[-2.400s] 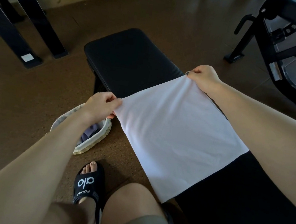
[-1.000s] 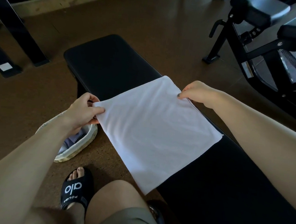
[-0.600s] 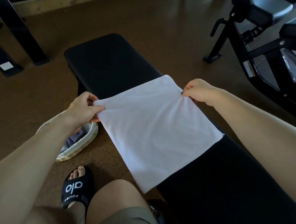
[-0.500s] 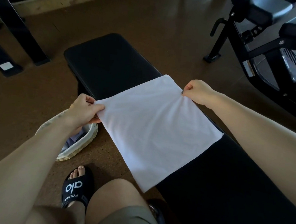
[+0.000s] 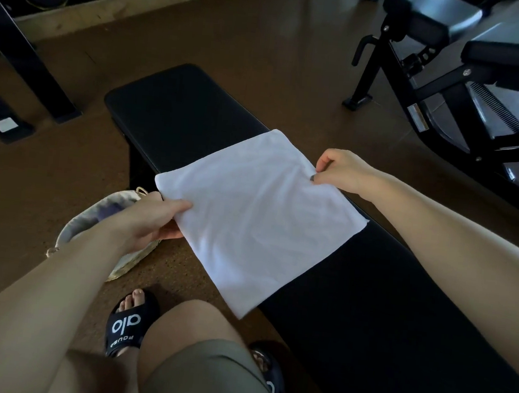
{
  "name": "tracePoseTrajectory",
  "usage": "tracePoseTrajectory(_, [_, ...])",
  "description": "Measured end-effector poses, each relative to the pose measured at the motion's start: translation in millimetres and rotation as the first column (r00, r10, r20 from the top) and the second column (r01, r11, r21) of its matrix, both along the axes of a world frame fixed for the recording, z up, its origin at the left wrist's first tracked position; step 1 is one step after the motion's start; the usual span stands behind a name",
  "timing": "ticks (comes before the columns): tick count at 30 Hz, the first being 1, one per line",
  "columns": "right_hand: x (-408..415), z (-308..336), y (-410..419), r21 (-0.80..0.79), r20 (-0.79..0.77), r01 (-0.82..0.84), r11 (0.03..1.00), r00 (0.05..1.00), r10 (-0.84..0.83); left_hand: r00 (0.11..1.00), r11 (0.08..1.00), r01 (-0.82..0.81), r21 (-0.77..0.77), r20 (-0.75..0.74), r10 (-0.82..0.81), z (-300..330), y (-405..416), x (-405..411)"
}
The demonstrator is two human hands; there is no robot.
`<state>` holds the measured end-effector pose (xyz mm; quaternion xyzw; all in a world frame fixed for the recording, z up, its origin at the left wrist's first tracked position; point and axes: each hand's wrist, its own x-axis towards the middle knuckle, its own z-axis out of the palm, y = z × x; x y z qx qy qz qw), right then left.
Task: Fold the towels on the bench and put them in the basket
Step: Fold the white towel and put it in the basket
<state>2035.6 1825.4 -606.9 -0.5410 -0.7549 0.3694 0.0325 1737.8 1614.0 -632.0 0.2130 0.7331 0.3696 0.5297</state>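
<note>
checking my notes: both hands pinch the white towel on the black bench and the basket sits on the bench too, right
Not quite. In the head view the basket sits on the floor beside the bench, not on it. The rest holds: the left hand and right hand both pinch the white towel.

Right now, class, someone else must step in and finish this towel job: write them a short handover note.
Left hand pinches the white towel at its left edge; right hand pinches its right edge. The towel lies spread across the black bench, its near corner hanging off. The basket sits on the floor left of the bench, with something already inside.
Left: finish folding this towel and put it in the basket.
</note>
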Motion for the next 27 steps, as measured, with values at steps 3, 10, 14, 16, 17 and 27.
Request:
tracePoseTrajectory(3, [2, 1, -2, -0.022, 0.005, 0.024, 0.999, 1.0, -0.024, 0.999, 0.999, -0.044, 0.015, 0.02, 0.044, 0, -2, 7])
tracePoseTrajectory(10, [1, 5, -1, -0.133, 0.074, 0.1, 0.986, 0.993, -0.091, 0.987, 0.989, -0.144, 0.044, 0.078, 0.14, -3, -5, 8])
tracePoseTrajectory(14, [1, 8, -2, -0.147, 0.081, 0.104, 0.984, 0.992, -0.093, 0.982, 0.984, -0.171, 0.046, 0.094, 0.166, -2, -6, 11])
tracePoseTrajectory(16, [3, 9, -2, -0.144, 0.076, 0.133, 0.981, 0.989, -0.124, 0.979, 0.979, -0.195, 0.053, 0.073, 0.191, -2, -5, 12])
tracePoseTrajectory(17, [5, 8, -3, -0.138, 0.072, 0.145, 0.98, 0.988, -0.136, 0.978, 0.978, -0.202, 0.056, 0.062, 0.198, -2, -5, 13])
tracePoseTrajectory(27, [22, 11, -21, -0.104, 0.051, 0.093, 0.99, 0.995, -0.088, 0.992, 0.997, -0.058, -0.047, 0.109, 0.062, 0, -18, 28])
